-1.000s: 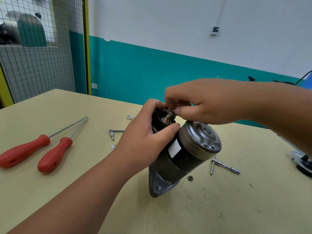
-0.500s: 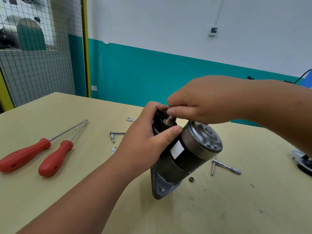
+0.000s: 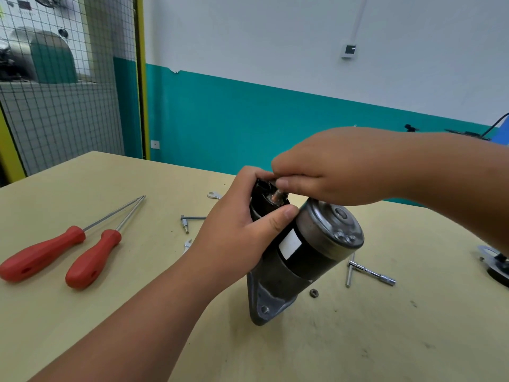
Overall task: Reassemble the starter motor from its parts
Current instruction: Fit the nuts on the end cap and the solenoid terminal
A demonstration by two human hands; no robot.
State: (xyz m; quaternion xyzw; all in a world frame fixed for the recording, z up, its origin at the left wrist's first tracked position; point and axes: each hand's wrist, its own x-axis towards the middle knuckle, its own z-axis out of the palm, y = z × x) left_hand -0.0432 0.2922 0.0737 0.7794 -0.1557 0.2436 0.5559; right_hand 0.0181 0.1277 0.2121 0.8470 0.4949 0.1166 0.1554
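Observation:
The starter motor (image 3: 308, 257) stands tilted on the table, its mounting flange (image 3: 265, 304) down and its silver end cap (image 3: 330, 230) up to the right. My left hand (image 3: 234, 235) grips the black solenoid body on its left side, thumb across the top. My right hand (image 3: 336, 166) reaches in from the right and pinches something small at the solenoid's metal terminal stud (image 3: 278, 197); what the fingertips hold is hidden. A loose nut (image 3: 314, 292) lies on the table just right of the flange.
Two red-handled screwdrivers (image 3: 68, 255) lie at the left. A small L-shaped socket wrench (image 3: 190, 220) and two small spanners (image 3: 213, 194) lie behind my left hand. A T-handle socket tool (image 3: 369, 271) sits right of the motor. A dark round part (image 3: 495, 266) is at the right edge.
My right hand's fingertips have shifted slightly over the terminal stud. The motor and my left hand stay in place.

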